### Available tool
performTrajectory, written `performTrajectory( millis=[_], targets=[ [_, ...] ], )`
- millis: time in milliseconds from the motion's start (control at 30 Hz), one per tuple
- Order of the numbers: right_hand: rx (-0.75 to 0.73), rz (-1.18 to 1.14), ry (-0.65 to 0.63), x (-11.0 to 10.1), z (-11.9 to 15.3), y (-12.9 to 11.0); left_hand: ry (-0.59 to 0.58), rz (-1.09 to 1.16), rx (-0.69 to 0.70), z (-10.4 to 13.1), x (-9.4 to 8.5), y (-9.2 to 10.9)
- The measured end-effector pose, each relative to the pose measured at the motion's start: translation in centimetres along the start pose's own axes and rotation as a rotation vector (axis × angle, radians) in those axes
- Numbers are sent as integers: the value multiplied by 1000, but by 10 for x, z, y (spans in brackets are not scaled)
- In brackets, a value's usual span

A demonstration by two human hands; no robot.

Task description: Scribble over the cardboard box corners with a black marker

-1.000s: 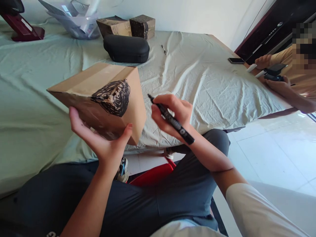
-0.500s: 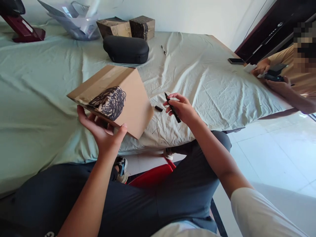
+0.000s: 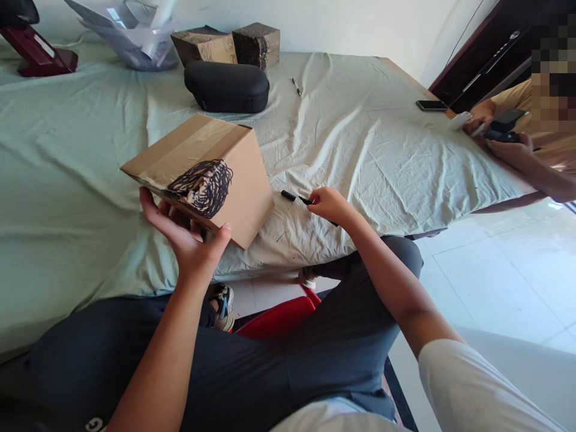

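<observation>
A brown cardboard box [image 3: 245,186] with black scribbles around one corner is tilted over the near edge of the cloth-covered table. My left hand [image 3: 191,240] grips its lower near side, thumb in front and fingers underneath. In my right hand [image 3: 330,205] is a black marker [image 3: 305,200], held low over the cloth with the fingers pinched around it. The marker's tip points left, close to its black cap [image 3: 288,195], which lies on the cloth right of the box. Whether tip and cap touch is hard to tell.
Behind the box are a black case [image 3: 227,88], two scribbled boxes [image 3: 265,47], a plastic basket [image 3: 150,51] and a dark red stand [image 3: 47,57]. A pen [image 3: 296,87] lies farther back. At right, a person's hands [image 3: 513,147] hold a dark device near a phone [image 3: 432,105].
My right hand has lowered the marker to the cloth beside the cap, its fingers closing further around it. The box in my left hand has shifted slightly.
</observation>
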State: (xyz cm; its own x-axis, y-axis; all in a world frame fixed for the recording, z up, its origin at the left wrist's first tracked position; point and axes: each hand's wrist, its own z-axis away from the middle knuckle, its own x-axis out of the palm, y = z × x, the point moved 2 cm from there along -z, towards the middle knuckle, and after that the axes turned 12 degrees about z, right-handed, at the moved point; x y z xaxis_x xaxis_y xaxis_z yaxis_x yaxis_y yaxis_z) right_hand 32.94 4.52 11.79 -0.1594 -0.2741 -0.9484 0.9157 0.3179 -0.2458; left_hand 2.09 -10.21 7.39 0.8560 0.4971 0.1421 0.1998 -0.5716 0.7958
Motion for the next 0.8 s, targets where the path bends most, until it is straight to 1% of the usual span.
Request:
performTrajectory(
  millis=[67, 167, 267, 400, 567, 800],
  targets=[
    [5, 79, 2, 1, -2, 0, -18, -35, -19, 2, 0, -1],
    [0, 146, -34, 5, -4, -2, -74, -74, -39, 4, 1, -1],
    [0, 180, -57, 8, -5, -5, -134, -76, -33, 5, 3, 2],
    [6, 191, -44, 14, -9, -9, -172, -119, -59, 5, 5, 11],
    [-10, 189, 26, 28, -18, -16, -182, -132, -80, 4, 7, 19],
    [-41, 234, 215, 58, -26, -37, -176, -110, -92, 3, 8, 19]
  ],
)
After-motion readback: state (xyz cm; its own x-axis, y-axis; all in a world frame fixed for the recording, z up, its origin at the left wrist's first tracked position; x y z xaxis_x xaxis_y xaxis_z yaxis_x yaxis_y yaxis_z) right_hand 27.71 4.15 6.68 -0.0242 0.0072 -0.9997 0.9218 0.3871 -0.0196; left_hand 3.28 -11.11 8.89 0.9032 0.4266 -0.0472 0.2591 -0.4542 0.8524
